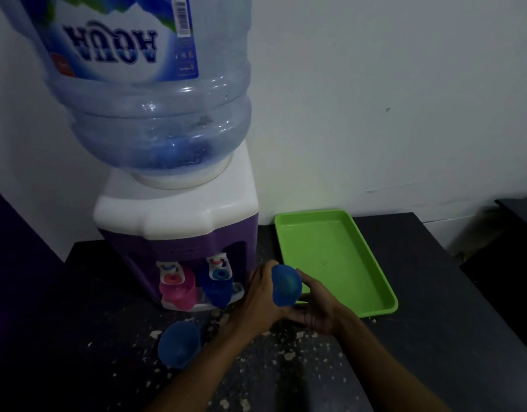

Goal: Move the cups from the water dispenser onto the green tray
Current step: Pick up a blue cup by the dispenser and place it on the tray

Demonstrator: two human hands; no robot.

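Observation:
I hold a blue cup (286, 285) between both hands, just off the left front corner of the green tray (360, 254). My left hand (260, 295) wraps its left side and my right hand (314, 307) grips it from the right and below. On the drip ledge of the purple and white water dispenser (179, 221), a pink cup (179, 289) stands under the red tap and a blue cup (216, 289) under the blue tap. Another blue cup (179, 343) rests tilted on the dark counter in front of the dispenser. Nothing lies inside the tray.
A large upturned water bottle (149, 84) tops the dispenser. The dark counter (434, 292) carries pale crumbs and flecks near its front. A white wall runs behind, and a dark block (518, 263) stands at the far right.

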